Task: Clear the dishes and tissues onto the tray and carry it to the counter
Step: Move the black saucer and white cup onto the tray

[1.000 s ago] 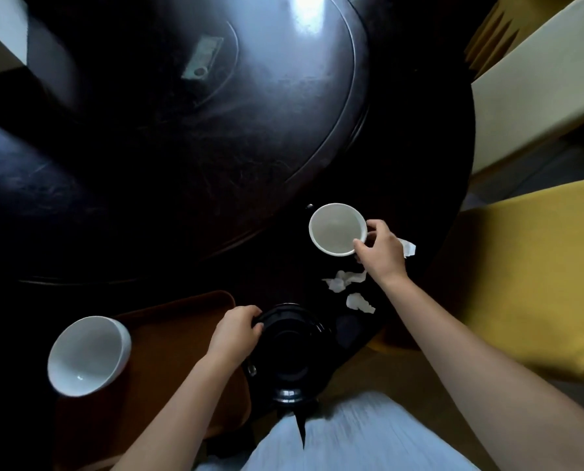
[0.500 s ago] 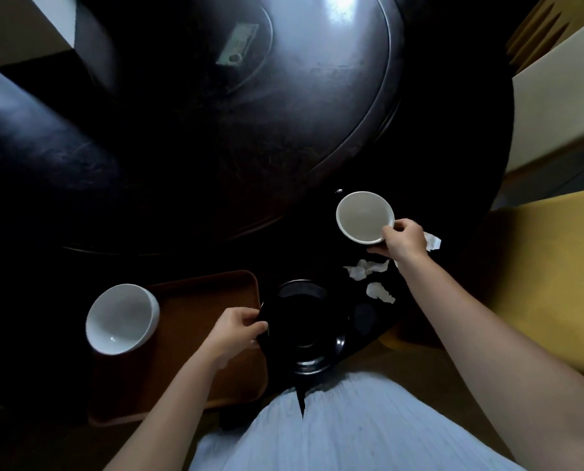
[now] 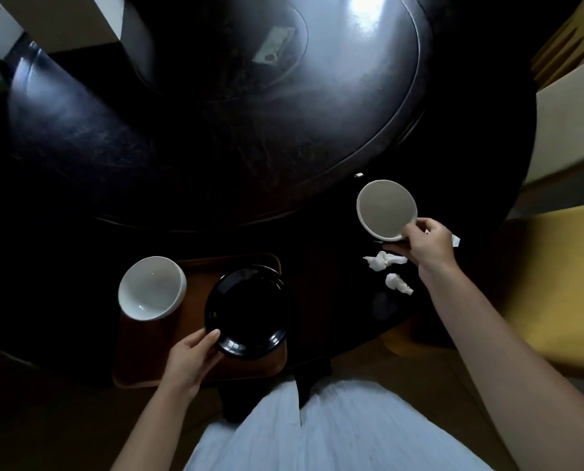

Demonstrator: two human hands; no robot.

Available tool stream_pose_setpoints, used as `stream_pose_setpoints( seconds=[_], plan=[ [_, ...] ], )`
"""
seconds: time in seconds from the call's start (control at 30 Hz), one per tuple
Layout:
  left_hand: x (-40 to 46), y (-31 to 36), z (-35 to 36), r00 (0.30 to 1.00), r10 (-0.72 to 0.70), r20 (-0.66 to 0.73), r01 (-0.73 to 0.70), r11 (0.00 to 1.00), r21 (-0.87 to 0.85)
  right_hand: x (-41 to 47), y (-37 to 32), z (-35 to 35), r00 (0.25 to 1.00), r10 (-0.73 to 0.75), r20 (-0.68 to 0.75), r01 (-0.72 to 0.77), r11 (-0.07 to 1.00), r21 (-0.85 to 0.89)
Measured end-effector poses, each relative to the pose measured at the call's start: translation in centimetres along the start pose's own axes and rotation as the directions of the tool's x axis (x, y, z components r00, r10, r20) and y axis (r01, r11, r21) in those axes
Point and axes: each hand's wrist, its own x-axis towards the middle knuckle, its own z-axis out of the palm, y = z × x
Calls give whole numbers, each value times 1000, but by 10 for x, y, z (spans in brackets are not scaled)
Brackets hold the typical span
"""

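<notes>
A brown tray point(image 3: 195, 375) sits at the near edge of the dark round table. One white bowl point(image 3: 151, 288) rests on the tray's left side. My left hand point(image 3: 192, 358) grips the near rim of a black plate point(image 3: 246, 312), which is over the tray's right half. My right hand point(image 3: 426, 244) pinches the rim of a second white bowl point(image 3: 385, 209), tilted and lifted off the table. Crumpled white tissues point(image 3: 384, 260) lie on the table just below that hand, with another piece point(image 3: 398, 283) nearer and a scrap point(image 3: 456, 239) showing behind the fingers.
The dark table point(image 3: 80, 137) has a raised round turntable point(image 3: 283, 96) in its middle with a small flat card point(image 3: 272, 49) on it. A yellow chair point(image 3: 555, 283) stands to the right, a pale one point(image 3: 575, 113) beyond it. My white skirt point(image 3: 334, 426) fills the bottom.
My left hand has carried the black plate leftward from the table edge onto the tray. My right hand has tilted and raised the white bowl off the table.
</notes>
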Motion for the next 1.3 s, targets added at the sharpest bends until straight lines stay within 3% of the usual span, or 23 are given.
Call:
stream_pose_setpoints(
  seconds=[0.4, 0.7, 0.87, 1.03, 1.3],
  plan=[
    [17, 0, 4, 989, -75, -128, 56, 988, -146, -76, -2, 24, 970, -82, 229, 80, 997, 19],
    [29, 12, 8, 990, 35, -133, -36, 999, -5, -107, 13, 57, 959, -61, 276, 77, 996, -46],
    [23, 1, -2, 998, -20, -64, 24, 997, 67, -116, 20, 75, 957, -39, 286, 66, 994, -86],
    [26, 1, -2, 997, -31, -66, 32, 999, 6, -119, 24, 92, 943, -8, 334, 86, 972, -219],
    [42, 6, -22, 978, 85, -189, -91, 996, -19, -122, 29, 145, 867, 29, 497, 226, 867, -445]
  ],
)
